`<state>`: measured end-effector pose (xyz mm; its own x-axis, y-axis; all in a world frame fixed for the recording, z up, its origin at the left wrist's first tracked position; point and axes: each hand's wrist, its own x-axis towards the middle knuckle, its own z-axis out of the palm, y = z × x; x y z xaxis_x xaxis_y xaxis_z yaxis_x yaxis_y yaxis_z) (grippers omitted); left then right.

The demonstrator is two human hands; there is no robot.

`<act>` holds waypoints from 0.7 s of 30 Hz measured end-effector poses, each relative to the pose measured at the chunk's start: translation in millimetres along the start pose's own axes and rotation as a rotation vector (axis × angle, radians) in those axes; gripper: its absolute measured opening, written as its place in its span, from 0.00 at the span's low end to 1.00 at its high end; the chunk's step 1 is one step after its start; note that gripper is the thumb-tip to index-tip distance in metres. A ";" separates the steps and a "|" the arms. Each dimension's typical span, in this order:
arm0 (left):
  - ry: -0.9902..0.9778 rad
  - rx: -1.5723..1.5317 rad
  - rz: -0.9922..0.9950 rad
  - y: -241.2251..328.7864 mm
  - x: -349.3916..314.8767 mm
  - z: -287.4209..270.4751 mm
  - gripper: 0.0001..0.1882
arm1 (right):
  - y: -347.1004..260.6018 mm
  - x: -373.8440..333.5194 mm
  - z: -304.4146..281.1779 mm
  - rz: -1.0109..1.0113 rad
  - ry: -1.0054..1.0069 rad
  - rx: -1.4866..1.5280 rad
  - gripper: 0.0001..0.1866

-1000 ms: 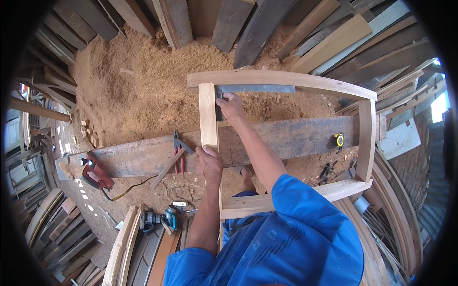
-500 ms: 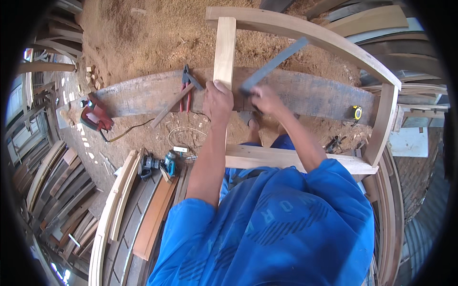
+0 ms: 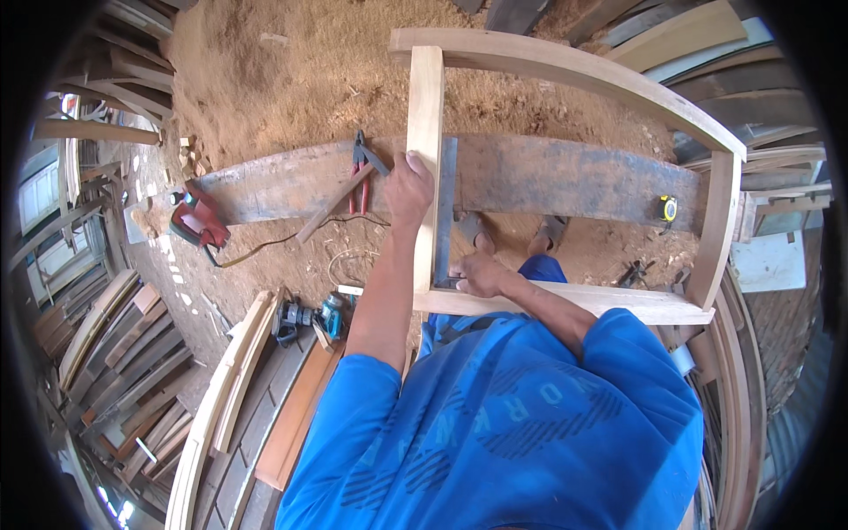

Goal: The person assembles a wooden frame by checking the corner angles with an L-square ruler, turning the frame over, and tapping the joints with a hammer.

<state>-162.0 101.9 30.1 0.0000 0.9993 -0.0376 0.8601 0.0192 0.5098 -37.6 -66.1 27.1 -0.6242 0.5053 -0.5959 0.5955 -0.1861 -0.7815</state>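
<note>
A pale wooden frame [image 3: 565,58] spans the space before me, and my left hand [image 3: 409,190] is wrapped round its left crosspiece [image 3: 426,106]. My right hand [image 3: 484,275] is closed at the near end of a carpenter's square [image 3: 447,190]. The square's dark metal blade lies along the inner edge of that crosspiece. Its other end sits in the near left corner, against the frame's near rail [image 3: 565,300]; my fingers partly hide it there.
A weathered plank [image 3: 565,172] runs beneath the frame. On it are pliers [image 3: 363,181], a hammer [image 3: 340,199], a red power tool [image 3: 199,219] and a yellow tape measure [image 3: 666,208]. A teal power tool [image 3: 330,315] lies near stacked boards [image 3: 287,415]. Sawdust [image 3: 291,79] covers the ground beyond.
My right hand has come nearer to me, and the square has swung from a slant above the plank to lie along the crosspiece in the corner. My left hand keeps its grip on the crosspiece.
</note>
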 end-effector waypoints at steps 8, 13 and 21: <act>-0.029 0.024 -0.088 1.2 1.9 -2.0 0.17 | -9.5 6.3 -2.2 -0.022 0.015 -0.034 0.19; -0.067 0.018 -0.090 5.9 0.9 -5.3 0.18 | -12.4 4.8 -7.8 0.003 -0.027 -0.049 0.18; -0.073 -0.002 -0.100 -0.6 1.5 -0.5 0.19 | -10.0 7.5 -4.6 0.012 -0.021 -0.034 0.18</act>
<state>-162.8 103.4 30.2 -0.0481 0.9874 -0.1509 0.8564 0.1185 0.5025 -45.9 -56.6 31.3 -0.6269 0.4857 -0.6092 0.6198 -0.1628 -0.7677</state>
